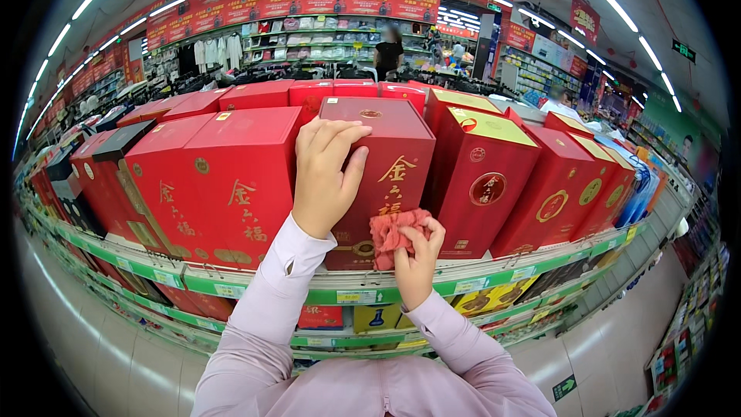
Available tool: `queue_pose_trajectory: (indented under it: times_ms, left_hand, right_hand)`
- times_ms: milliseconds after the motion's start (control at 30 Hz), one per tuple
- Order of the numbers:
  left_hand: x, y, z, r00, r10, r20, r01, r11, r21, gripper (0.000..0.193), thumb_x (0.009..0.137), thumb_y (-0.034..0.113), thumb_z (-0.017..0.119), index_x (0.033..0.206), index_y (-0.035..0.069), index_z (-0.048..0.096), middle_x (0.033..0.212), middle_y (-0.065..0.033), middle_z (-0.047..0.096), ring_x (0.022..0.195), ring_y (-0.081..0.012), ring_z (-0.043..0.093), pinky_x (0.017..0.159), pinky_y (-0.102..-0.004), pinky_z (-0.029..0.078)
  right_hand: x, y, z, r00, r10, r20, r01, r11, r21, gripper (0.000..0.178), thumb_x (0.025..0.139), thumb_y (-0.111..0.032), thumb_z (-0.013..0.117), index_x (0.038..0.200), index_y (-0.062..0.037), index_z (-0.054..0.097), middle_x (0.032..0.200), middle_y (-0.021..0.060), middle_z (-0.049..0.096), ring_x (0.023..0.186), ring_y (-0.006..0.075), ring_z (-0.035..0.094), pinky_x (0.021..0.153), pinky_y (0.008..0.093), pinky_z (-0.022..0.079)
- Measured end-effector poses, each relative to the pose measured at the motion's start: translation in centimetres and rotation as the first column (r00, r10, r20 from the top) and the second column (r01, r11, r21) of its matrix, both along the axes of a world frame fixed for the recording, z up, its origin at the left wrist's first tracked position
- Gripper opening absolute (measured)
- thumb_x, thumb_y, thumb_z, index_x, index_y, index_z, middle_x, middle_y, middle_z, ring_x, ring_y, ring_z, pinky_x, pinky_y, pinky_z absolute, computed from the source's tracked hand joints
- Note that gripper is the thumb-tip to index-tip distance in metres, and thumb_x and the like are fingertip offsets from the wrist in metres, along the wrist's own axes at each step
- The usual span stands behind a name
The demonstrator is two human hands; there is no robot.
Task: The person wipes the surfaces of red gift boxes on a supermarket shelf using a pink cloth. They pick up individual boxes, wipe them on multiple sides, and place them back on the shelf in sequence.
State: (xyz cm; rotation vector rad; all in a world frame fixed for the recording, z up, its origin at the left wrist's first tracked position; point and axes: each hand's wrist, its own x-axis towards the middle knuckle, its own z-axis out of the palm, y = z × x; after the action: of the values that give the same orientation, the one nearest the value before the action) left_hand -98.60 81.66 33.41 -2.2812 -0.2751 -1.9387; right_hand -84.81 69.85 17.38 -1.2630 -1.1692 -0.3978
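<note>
A tall dark red gift box (390, 158) with gold lettering stands upright on the top shelf in front of me. My left hand (328, 170) grips its upper left edge, fingers bent over the top and thumb against the front. A crumpled coral-red cloth (394, 235) is pinched in my right hand (417, 259), pressed to the lower right part of the box's front. Close on the left stands a brighter red box (245, 185); on the right is another red box (482, 177) with a gold top and a round emblem.
More boxed goods line both sides, including a dark grey box (123, 147) and blue bags (644, 185). A green price rail (309, 296) edges the shelf, with lower shelves beneath. Beyond the boxes a person in black (388, 54) stands near stocked wall shelves. Tiled floor (116, 332) lies below.
</note>
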Motion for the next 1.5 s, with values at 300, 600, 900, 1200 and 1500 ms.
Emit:
queue_pose_trajectory:
  times_ms: [300,600,900,1200,1500]
  left_hand:
    - [-0.2,0.2,0.3,0.999,-0.033,-0.023,0.031,0.998,-0.061,0.025,0.087,0.006,0.069,0.112,0.007,0.072,0.114,-0.0078,0.069,0.112,-0.0306,0.055,0.103,-0.0409,0.041]
    - [0.0,0.8,0.2,0.998,-0.065,-0.018,0.064,0.996,-0.068,0.025,0.088,0.007,0.069,0.113,0.007,0.072,0.116,-0.0089,0.07,0.113,-0.0303,0.055,0.103,-0.0411,0.041]
    - [0.6,0.1,0.3,0.999,-0.033,-0.033,0.031,0.996,-0.082,0.024,0.09,0.009,0.069,0.113,0.008,0.073,0.115,-0.0086,0.069,0.114,-0.0309,0.055,0.104,-0.0416,0.041]
    - [1.7,-1.0,0.6,0.999,-0.008,-0.051,0.005,0.998,-0.06,0.024,0.089,0.01,0.068,0.113,0.007,0.072,0.114,-0.0089,0.069,0.113,-0.0309,0.056,0.103,-0.0418,0.042]
    - [1.0,-0.7,0.3,0.999,0.022,-0.04,-0.024,0.998,-0.053,0.025,0.087,0.006,0.068,0.112,0.007,0.072,0.115,-0.0097,0.068,0.115,-0.0306,0.056,0.104,-0.0414,0.042]
  right_hand:
    - [-2.6,1.7,2.7,0.759,-0.045,0.649,0.106,0.993,-0.055,0.03,0.077,-0.012,0.065,0.106,-0.0136,0.073,0.116,0.0067,0.061,0.11,0.032,0.052,0.093,0.0456,0.043]
    - [-3.9,2.5,-2.1,0.787,0.4,0.469,-0.206,0.888,-0.411,0.024,0.081,-0.006,0.065,0.104,-0.0019,0.069,0.095,0.0122,0.07,0.089,0.0316,0.065,0.084,0.0439,0.051]
    - [4.5,-6.0,5.2,0.889,0.392,0.235,-0.255,0.853,-0.456,0.019,0.086,-0.006,0.067,0.104,-0.0032,0.072,0.097,0.0136,0.073,0.089,0.0339,0.066,0.083,0.042,0.05]
    - [10.2,-14.4,2.2,0.127,0.9,-0.418,-0.723,0.373,0.582,0.022,0.107,-0.028,0.041,0.096,-0.0126,0.052,0.086,0.0008,0.051,0.08,0.0186,0.048,0.081,0.0354,0.043]
    - [9.4,-9.8,-8.1,-0.872,0.476,-0.115,-0.22,-0.172,0.96,0.037,0.1,-0.054,0.053,0.106,-0.0183,0.061,0.088,-0.0014,0.059,0.076,0.0159,0.052,0.071,0.0304,0.042]
